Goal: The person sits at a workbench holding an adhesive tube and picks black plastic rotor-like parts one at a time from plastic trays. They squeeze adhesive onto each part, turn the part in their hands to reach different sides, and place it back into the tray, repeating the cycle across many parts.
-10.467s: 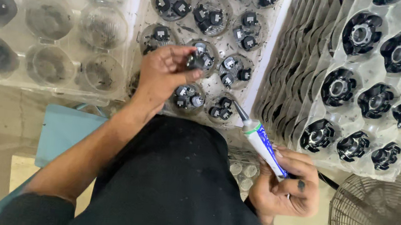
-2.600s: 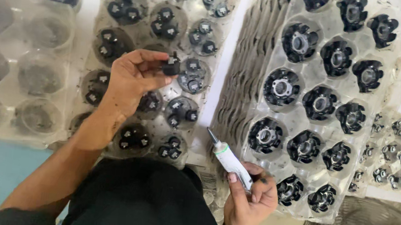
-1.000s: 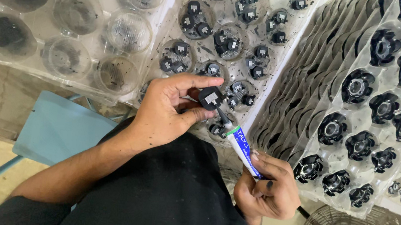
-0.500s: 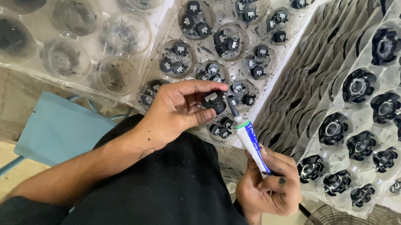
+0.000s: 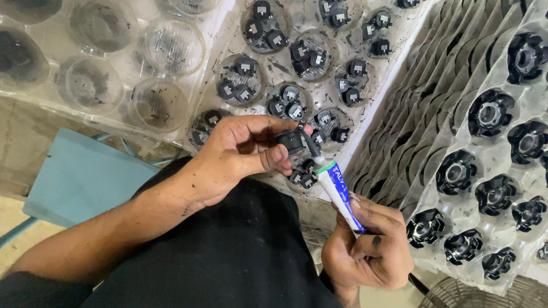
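The left hand has its fingers clamped on a small black plastic part, half hidden by them. The right hand grips a white-and-blue glue tube, whose lower end is buried in the fist.

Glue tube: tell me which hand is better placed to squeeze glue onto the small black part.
Right. The right hand already grips the glue tube, its nozzle touching the black part. The left hand is occupied pinching that part above the tray, so it likely just steadies it.

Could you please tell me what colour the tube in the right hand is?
The tube is white with blue print and a green collar, seen in the head view.
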Demonstrator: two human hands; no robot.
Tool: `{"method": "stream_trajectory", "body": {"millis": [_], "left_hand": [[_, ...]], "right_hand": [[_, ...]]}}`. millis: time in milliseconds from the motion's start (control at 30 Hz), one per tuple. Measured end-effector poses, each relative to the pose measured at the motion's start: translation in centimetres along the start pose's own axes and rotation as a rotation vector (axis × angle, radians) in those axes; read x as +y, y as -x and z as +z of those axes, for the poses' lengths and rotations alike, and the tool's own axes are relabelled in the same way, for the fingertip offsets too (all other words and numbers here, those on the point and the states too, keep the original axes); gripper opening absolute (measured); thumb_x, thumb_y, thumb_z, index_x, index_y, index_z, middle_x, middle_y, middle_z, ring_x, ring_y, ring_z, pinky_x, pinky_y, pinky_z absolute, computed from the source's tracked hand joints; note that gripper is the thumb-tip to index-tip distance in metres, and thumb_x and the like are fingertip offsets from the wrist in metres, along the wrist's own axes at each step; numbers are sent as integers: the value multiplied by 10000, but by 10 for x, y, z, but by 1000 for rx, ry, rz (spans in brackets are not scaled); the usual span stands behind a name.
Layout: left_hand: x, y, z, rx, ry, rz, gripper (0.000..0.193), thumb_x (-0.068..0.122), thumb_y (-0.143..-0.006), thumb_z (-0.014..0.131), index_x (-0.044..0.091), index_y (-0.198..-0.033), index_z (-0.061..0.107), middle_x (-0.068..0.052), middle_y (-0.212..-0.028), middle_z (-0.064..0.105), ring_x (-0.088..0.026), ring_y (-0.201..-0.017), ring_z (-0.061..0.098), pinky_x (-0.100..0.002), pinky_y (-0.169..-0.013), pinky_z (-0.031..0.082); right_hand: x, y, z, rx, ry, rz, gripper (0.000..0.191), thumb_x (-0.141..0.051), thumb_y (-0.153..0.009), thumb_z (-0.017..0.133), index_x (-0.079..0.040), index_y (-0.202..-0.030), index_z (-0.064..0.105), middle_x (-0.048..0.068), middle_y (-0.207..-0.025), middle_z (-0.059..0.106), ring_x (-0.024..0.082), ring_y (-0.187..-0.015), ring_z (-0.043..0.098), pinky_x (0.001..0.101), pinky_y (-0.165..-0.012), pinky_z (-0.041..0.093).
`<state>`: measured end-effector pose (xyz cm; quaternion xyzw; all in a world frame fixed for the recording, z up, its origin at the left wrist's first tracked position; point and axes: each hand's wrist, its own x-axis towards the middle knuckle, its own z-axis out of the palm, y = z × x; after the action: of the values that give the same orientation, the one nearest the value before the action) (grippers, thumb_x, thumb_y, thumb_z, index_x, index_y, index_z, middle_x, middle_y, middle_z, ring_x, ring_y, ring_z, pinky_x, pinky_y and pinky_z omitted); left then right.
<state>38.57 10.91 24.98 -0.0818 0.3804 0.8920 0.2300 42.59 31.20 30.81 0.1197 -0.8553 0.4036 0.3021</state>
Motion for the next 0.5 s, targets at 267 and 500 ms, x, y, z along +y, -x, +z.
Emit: {"method": "stream_trajectory", "body": {"millis": [267,500], "left_hand": [[2,-2,0,-56,63,10,433,160,-957,737,-18,-1346,667,-40,-997,739,-126,-870,675,-305,-861,593],[-2,-7,0,-94,105,14,431,187,-988,727,-11,-1368,684,-37,-995,729,-115,-880,654,-303,-875,582]], "right_hand": [[5,1,1,8,-59,18,533,227,-757,750,-66,-687,311,181,-868,674,311,-851,741,378,-722,631],[6,-4,-7,-45,-16,93,539,218,-777,761,-67,-684,313,193,-889,688,299,-855,740,354,-721,614]]}}
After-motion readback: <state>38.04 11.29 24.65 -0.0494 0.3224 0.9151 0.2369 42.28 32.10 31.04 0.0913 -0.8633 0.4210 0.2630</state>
